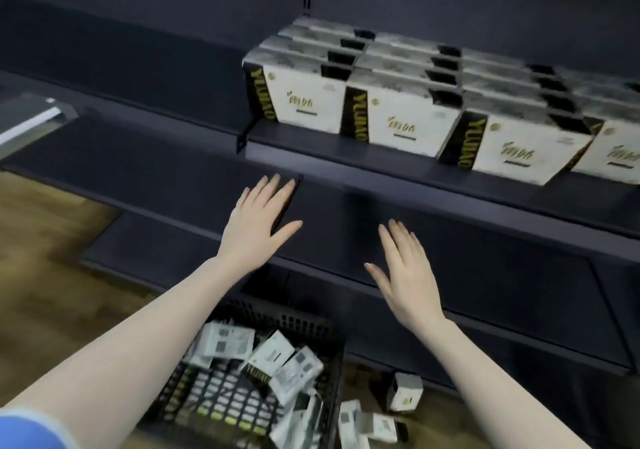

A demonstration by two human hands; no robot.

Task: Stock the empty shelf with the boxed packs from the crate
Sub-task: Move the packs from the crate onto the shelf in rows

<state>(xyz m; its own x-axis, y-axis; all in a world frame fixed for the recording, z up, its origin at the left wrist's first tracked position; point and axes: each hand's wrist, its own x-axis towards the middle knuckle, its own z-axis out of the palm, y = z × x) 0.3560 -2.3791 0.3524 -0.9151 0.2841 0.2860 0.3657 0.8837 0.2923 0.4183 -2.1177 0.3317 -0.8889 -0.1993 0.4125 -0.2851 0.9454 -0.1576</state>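
Holding both hands flat and empty before the dark shelving.
Your left hand (258,220) and right hand (403,275) have straight, slightly spread fingers; boxed packs (398,102) line the upper shelf (311,152), more lie in the black crate (249,389) below your arms.

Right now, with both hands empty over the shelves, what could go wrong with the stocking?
1. Loose packs lie on the floor beside the crate; a step could crush them.
2. The packs in the crate lie jumbled, so a hasty grip may take one crooked.
3. The stocked packs stand near the shelf's front edge; a passing left hand or right hand might knock them.
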